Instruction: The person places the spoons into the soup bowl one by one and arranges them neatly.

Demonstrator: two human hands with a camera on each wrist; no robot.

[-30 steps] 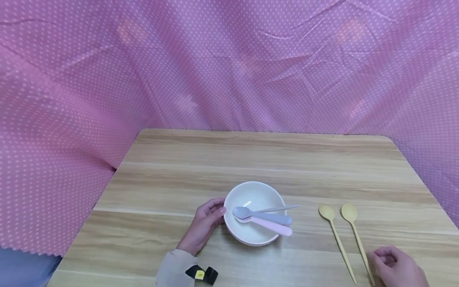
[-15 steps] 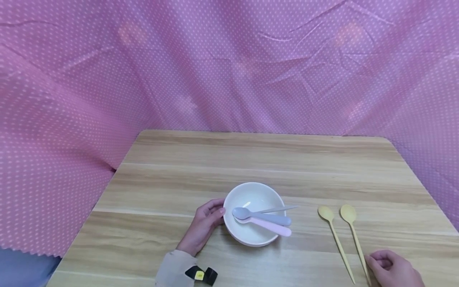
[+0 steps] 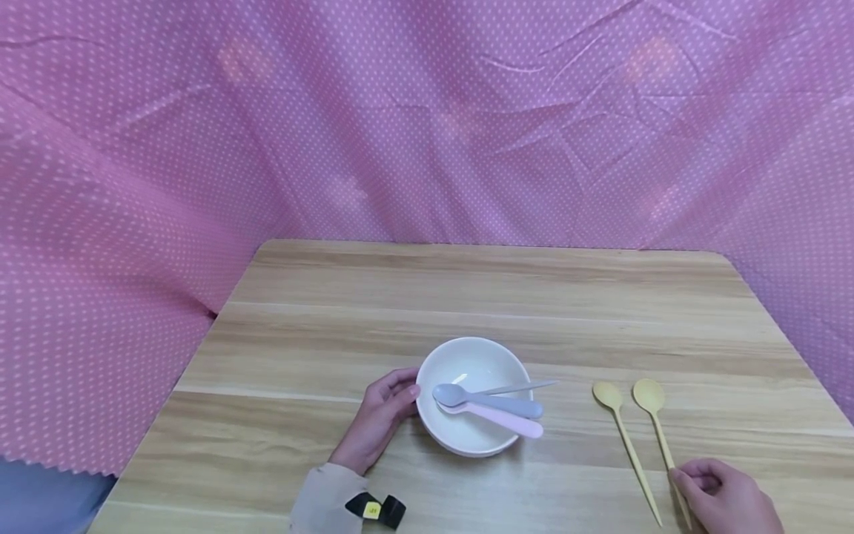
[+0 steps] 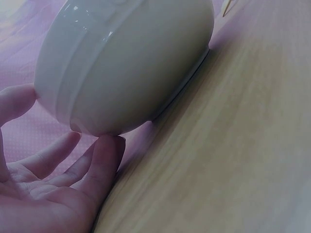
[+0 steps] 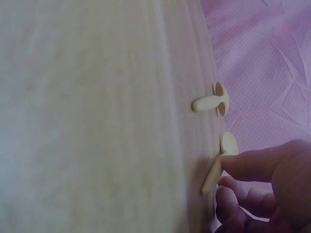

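A white bowl (image 3: 474, 437) stands on the table, and my left hand (image 3: 376, 419) holds its left side, thumb at the rim and fingers against the outer wall. In the left wrist view, fingertips (image 4: 108, 150) touch the bowl (image 4: 131, 68) near its underside. Inside the bowl lean a blue-grey spoon (image 3: 510, 406), a pink spoon (image 3: 510, 423) and a thin grey handle (image 3: 520, 388). My right hand (image 3: 727, 497) pinches the handle of the right yellow spoon (image 3: 657, 423) between thumb and fingers. Left of it lies another yellow spoon (image 3: 623, 437).
The wooden table (image 3: 467, 289) has a pink dotted cloth (image 3: 427, 133) hanging behind it and at both sides. A black strap with a yellow tag (image 3: 371, 510) is on the left sleeve (image 3: 327, 500).
My right hand has moved left onto the right yellow spoon's handle and now pinches it. The left hand and bowl have stayed in place.
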